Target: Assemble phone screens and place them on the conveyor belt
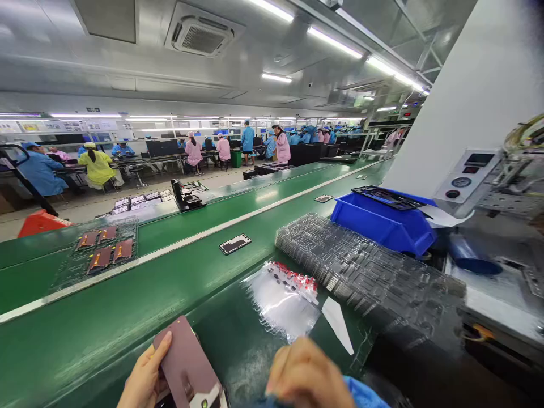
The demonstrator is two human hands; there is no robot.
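At the bottom of the head view my left hand (147,371) is closed round a phone part with a mauve face (187,362), thumb on top. A silvery piece with a small greenish spot shows at its near end. To the right my right hand (308,374) is curled, its fingers drawn together and blurred; whatever they hold, if anything, I cannot make out. Beyond this hand lies a fanned stack of clear film sheets (283,303) with red tabs, beside a white paper strip (338,324). Farther off, a dark flat phone part (235,243) rests on the green conveyor belt (170,289).
A stack of clear plastic trays (361,266) and a blue bin (378,221) stand at the right. Across the belt, a clear tray (123,226) holds several mauve parts. A control box (463,178) borders the right side. Several people work in the background.
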